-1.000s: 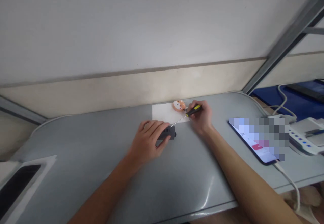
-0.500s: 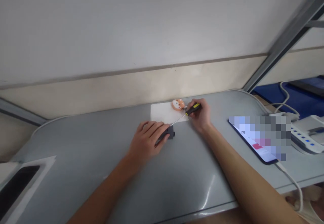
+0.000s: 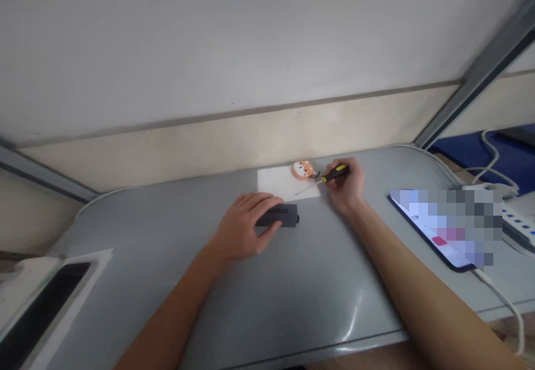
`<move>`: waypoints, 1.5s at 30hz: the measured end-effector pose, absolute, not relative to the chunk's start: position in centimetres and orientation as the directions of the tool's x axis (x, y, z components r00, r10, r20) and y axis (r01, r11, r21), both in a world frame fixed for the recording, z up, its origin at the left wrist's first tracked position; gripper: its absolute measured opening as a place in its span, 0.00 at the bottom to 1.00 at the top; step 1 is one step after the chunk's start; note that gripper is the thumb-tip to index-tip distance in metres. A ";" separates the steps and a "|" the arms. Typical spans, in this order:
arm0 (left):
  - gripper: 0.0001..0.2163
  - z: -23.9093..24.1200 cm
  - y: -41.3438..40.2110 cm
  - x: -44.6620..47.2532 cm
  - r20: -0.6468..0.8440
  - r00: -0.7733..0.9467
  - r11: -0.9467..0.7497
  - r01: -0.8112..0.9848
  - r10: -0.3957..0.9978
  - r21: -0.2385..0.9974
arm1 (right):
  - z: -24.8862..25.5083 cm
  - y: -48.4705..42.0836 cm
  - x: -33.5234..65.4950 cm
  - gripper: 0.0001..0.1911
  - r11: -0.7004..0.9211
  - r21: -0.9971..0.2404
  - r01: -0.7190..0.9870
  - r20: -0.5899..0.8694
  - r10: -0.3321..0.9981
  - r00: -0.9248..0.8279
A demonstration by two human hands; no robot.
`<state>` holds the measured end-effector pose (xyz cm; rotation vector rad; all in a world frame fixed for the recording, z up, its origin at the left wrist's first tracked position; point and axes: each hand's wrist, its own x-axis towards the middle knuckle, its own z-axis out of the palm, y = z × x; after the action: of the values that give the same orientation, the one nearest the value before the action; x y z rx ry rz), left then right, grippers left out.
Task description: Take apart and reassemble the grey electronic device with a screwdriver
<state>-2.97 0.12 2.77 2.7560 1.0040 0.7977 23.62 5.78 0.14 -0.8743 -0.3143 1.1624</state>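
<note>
My left hand point(image 3: 246, 225) is closed around a dark grey slotted box point(image 3: 288, 217) lying on the grey table; its left end is hidden under my fingers. A small dark knob sticks out of the box's right end. In my right hand point(image 3: 349, 183) is a screwdriver point(image 3: 335, 173) with a black and yellow handle. Its thin shaft points left and down, and the tip is over the white paper point(image 3: 271, 183), apart from the box. An orange and white animal-face trinket point(image 3: 302, 170) with a dark loop sits on the paper near the shaft.
A lit phone point(image 3: 434, 230), partly blurred out, lies at the right with a white cable point(image 3: 501, 297) plugged in. Behind it stands a white power strip point(image 3: 518, 222). A black flat device point(image 3: 45, 308) rests on white sheets at the left. The wall point(image 3: 234, 141) closes off the back.
The screwdriver's tip has come away from the box, up and to the right, over the paper. More of the slotted box shows beside my left hand. The whole view has shifted slightly.
</note>
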 end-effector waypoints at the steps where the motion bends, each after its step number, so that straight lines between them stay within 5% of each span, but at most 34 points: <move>1: 0.15 3.0 0.3 -3.4 0.390 0.641 -0.750 0.565 0.661 0.343 | 0.1 5.8 23.6 0.07 0.128 -0.739 -0.662 -0.208 0.891 0.404; 7: 0.11 2.4 0.7 -3.6 0.259 0.504 -0.529 0.519 0.824 0.671 | 0.8 5.5 24.5 0.10 0.185 -0.758 -0.625 -0.128 0.898 0.421; 16: 0.18 0.3 0.2 -1.5 0.168 0.440 -0.366 0.414 0.882 0.834 | 3.8 3.0 25.0 0.27 0.398 -0.825 -0.401 0.225 0.882 0.414; 23: 0.19 -1.3 1.0 -1.6 0.122 0.352 -0.281 0.444 0.928 0.851 | 3.9 0.9 23.6 0.27 0.397 -0.917 0.045 0.396 0.888 0.235; 28: 0.13 -0.9 1.0 -1.1 0.217 0.357 -0.392 0.550 0.909 0.737 | 3.7 -0.3 22.1 0.26 0.409 -0.870 0.275 0.448 0.889 0.094; 38: 0.11 -1.4 0.9 -0.7 0.293 0.456 -0.527 0.560 0.841 0.639 | 4.4 -1.7 21.0 0.23 0.599 -0.673 0.434 0.641 0.765 -0.062; 45: 0.11 -1.2 0.8 -0.6 0.275 0.475 -0.524 0.543 0.836 0.656 | 4.3 -1.8 21.1 0.23 0.598 -0.710 0.371 0.627 0.777 -0.053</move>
<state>-0.62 0.79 -1.17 2.2387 1.1427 0.8015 21.07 -1.75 4.31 -0.9672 -1.6592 0.4336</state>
